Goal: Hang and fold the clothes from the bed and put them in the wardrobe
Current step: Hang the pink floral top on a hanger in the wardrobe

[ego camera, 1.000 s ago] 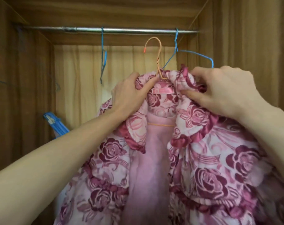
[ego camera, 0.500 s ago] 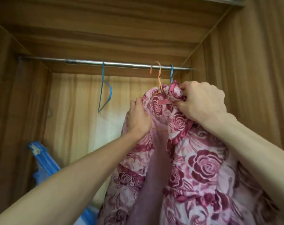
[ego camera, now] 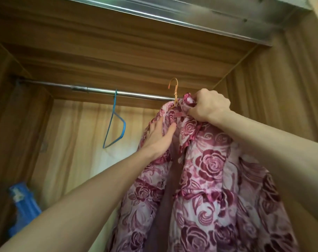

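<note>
Right now the pink rose-print garment [ego camera: 205,179] sits on an orange wire hanger [ego camera: 174,93], raised inside the wardrobe [ego camera: 263,115] at the right end of the metal rail [ego camera: 103,91]. The hanger's hook stands above the rail line, its open tip pointing left, and I judge it is not yet caught over the bar. The right hand [ego camera: 208,107] has its fingers curled tight around the bunched collar and hanger neck. The left hand [ego camera: 159,135] lies flatter against the cloth lower on the left side, fingers fairly straight, steadying it.

To do this step well, lift a touch higher so the hook clears the rail, carry it over the bar, then lower until it bears the weight before letting go. Keep the collar from sliding off the hanger shoulders, since the cloth looks slippery and bunched. An empty blue hanger [ego camera: 114,124] hangs on the rail well to the left, so there is room.
</note>
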Action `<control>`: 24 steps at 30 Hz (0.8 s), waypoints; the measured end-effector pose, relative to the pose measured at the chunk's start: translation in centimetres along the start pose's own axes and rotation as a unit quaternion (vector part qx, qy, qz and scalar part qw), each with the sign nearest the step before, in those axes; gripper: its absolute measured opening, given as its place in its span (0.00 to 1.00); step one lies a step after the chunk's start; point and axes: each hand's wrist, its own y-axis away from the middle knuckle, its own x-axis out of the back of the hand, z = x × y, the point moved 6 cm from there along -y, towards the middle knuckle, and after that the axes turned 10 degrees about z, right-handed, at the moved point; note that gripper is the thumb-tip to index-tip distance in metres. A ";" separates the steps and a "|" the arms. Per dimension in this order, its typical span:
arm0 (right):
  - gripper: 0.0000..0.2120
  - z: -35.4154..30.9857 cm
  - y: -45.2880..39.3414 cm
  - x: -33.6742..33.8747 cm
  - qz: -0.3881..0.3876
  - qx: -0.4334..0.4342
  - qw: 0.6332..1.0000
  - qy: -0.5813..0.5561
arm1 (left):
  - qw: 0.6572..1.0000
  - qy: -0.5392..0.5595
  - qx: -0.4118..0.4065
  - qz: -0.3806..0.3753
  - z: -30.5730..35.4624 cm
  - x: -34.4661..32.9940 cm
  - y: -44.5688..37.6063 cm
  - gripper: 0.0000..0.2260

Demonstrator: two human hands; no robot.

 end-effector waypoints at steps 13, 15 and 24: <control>0.25 -2.6 1.2 -5.1 -0.111 -0.062 0.992 -0.017 | 0.986 0.091 0.136 -0.017 -3.1 0.5 -0.8 0.43; 0.26 -2.2 1.7 -5.4 -0.113 -0.058 0.992 -0.016 | 0.987 0.081 0.132 -0.034 -3.4 0.5 0.0 0.42; 0.22 -2.7 3.6 -3.0 -0.095 0.056 0.993 0.044 | 0.997 0.037 0.073 0.001 -2.4 2.8 3.4 0.41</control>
